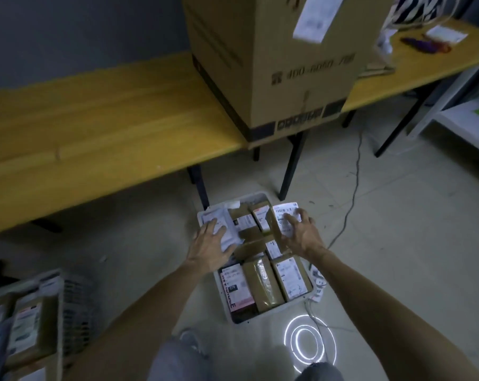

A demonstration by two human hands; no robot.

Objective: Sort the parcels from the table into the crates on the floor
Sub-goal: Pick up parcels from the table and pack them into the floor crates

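A white crate (271, 310) on the floor is packed with several brown and white labelled parcels. My left hand (209, 244) lies flat, fingers spread, on a grey-white bagged parcel (219, 217) at the crate's far left. My right hand (301, 232) presses on a brown box parcel (283, 215) with a white label at the crate's far right; that box sits tilted above the others. Whether either hand grips its parcel or only rests on it is unclear. A second crate (65, 312) with more parcels stands at the lower left.
A yellow wooden table (95, 127) runs across the back, with a large cardboard box (274, 59) on its right part. Black table legs (293, 166) stand just behind the crate. A cable (353, 199) trails over the floor at right. White shelving (466, 116) is far right.
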